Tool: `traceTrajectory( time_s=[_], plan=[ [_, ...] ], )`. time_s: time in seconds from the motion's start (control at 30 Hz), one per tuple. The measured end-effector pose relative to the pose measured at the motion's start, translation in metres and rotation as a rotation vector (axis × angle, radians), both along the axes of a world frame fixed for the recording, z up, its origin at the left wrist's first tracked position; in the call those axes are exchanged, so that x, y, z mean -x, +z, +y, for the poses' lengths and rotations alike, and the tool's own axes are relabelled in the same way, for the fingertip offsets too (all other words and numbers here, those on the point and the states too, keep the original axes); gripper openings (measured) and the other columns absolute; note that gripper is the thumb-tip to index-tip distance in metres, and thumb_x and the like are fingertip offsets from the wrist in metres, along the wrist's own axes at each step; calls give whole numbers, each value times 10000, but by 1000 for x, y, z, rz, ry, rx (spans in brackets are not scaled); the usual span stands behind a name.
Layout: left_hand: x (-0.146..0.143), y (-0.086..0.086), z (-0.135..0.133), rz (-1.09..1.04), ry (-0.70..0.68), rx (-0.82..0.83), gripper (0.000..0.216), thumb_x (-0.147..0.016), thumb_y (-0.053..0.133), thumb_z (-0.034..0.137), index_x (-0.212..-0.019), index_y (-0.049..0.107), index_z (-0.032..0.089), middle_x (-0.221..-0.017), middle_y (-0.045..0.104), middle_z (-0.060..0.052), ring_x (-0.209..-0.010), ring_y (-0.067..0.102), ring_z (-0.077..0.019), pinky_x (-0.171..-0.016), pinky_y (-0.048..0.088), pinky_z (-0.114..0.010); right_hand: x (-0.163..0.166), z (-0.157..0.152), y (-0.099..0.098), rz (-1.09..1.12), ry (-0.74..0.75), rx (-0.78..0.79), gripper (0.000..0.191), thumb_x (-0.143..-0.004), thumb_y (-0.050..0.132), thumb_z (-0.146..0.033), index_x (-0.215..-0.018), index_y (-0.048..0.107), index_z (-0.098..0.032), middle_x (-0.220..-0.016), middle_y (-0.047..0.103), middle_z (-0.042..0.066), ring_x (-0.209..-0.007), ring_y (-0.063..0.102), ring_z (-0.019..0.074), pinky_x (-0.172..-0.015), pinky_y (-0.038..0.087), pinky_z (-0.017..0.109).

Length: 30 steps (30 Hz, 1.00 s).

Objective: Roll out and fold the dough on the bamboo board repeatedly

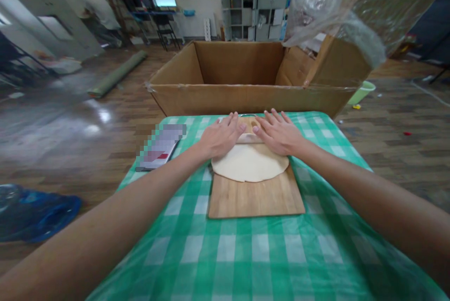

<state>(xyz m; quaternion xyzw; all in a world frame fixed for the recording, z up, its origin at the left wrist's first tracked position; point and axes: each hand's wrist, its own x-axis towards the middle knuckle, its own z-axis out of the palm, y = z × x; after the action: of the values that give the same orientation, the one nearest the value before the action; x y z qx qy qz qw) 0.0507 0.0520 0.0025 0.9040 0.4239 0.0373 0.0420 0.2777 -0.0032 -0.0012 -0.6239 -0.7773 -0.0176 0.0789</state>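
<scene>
A flat round sheet of pale dough [250, 164] lies on a wooden cutting board [256, 197] on a table with a green checked cloth [246, 249]. Both my hands press flat on a wooden rolling pin [249, 138] at the far edge of the dough. My left hand [221, 138] covers the pin's left part, fingers stretched forward. My right hand [279, 133] covers its right part, fingers spread. Only a short stretch of the pin shows between them.
A large open cardboard box [246, 80] stands just beyond the table's far edge. A flat blurred-out object [161, 147] lies on the table's left side. Clear plastic [326, 1] hangs at upper right. A blue bag [35, 214] lies on the floor left. A person stands far back left.
</scene>
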Motion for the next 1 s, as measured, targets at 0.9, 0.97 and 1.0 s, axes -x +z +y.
traceTrajectory(
  time_s=[0.9, 0.97, 1.0],
  plan=[
    [-2, -10, 33, 80, -120, -206, 478, -1074, 284, 340, -1459, 531, 200, -1585, 459, -200, -1482, 417, -330, -1171, 341, -589, -1, 22, 4, -52, 59, -68, 722, -1059, 193, -647, -1496, 519, -173, -1511, 544, 178, -1459, 407, 343, -1181, 300, 524],
    [3, -10, 17, 59, -129, -247, 468, -1070, 294, 324, -1441, 552, 200, -1577, 475, -185, -1487, 412, -316, -1198, 298, -592, 3, 8, 4, -51, 107, -106, 650, -1092, 179, -545, -1473, 527, -151, -1502, 558, 170, -1459, 416, 306, -1198, 287, 502],
    [5, -10, 8, 40, -133, -262, 464, -1069, 300, 329, -1429, 564, 201, -1570, 487, -177, -1487, 413, -309, -1208, 283, -590, 5, 0, 4, -43, 125, -115, 626, -1100, 175, -507, -1469, 522, -138, -1502, 559, 169, -1458, 422, 291, -1198, 297, 488]
  ],
)
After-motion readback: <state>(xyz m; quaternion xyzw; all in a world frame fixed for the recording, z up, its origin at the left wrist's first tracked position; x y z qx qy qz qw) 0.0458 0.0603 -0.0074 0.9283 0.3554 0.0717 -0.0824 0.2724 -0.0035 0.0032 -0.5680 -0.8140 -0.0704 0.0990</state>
